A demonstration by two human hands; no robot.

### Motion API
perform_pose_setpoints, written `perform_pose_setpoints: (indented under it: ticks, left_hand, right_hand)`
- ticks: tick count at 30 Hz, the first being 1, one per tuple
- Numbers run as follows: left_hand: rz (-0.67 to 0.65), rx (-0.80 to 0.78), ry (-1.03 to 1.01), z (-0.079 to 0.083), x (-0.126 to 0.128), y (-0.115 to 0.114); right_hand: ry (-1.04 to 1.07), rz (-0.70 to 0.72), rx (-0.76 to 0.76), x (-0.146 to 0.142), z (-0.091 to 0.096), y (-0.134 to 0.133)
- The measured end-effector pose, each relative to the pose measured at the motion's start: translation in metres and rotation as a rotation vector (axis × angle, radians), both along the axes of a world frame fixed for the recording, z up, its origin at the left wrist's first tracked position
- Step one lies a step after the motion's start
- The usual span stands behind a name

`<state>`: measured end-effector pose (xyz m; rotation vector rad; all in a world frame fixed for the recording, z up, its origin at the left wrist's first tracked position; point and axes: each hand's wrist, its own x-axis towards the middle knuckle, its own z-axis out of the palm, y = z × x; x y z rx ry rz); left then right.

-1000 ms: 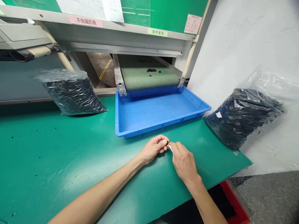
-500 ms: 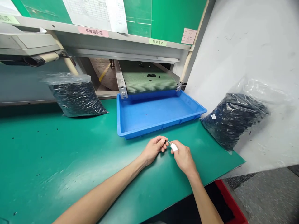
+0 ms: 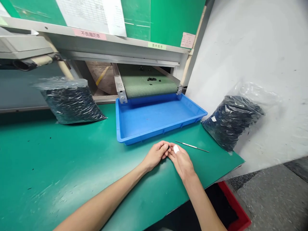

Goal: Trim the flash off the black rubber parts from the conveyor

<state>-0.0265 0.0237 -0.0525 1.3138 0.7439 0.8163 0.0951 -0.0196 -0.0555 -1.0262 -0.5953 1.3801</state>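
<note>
My left hand [image 3: 155,156] is closed, pinching a small black part [image 3: 168,147] between thumb and fingers; most of the part is hidden. Against it rests my right hand [image 3: 183,160], palm turned partly up and fingers stretched toward the black part. A white wrap [image 3: 176,149] covers its thumb. Nothing is visibly gripped in the right hand. Just beyond it, a thin double-ended hand tool [image 3: 192,146] with a pale middle and dark tips lies on the green tabletop [image 3: 96,179].
A blue tray [image 3: 154,120] stands under the end of a green conveyor belt [image 3: 149,88] carrying several black pieces [image 3: 151,79]. Bags of black parts stand left [image 3: 72,102] and right [image 3: 232,120]. A red bin [image 3: 237,208] sits below the table's right edge.
The thin tool has left my right hand and now lies on the table. My right hand has turned and moved left against my left hand. The camera view has shifted slightly.
</note>
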Motion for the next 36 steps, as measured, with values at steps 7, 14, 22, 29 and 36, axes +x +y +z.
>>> perform_pose_setpoints:
  ticks: [7, 14, 22, 29, 36]
  left_hand:
    - [-0.122, 0.5, 0.397, 0.019, -0.002, -0.004]
    - [0.051, -0.218, -0.059, 0.015, -0.001, 0.0]
    - [0.27, -0.501, -0.095, 0.014, 0.011, 0.01]
    - [0.382, -0.569, -0.116, 0.023, 0.019, 0.009]
    - [0.314, -0.639, -0.364, 0.014, 0.017, 0.002]
  right_hand:
    - [0.475, -0.093, -0.025, -0.014, -0.004, -0.006]
    - [0.367, -0.14, -0.038, 0.04, 0.013, -0.05]
    - [-0.368, -0.447, -0.092, 0.206, -0.007, -0.182]
    - [-1.143, -0.577, -0.505, 0.288, -0.089, -0.223]
    - [-1.377, -0.72, -0.463, 0.282, -0.09, -0.223]
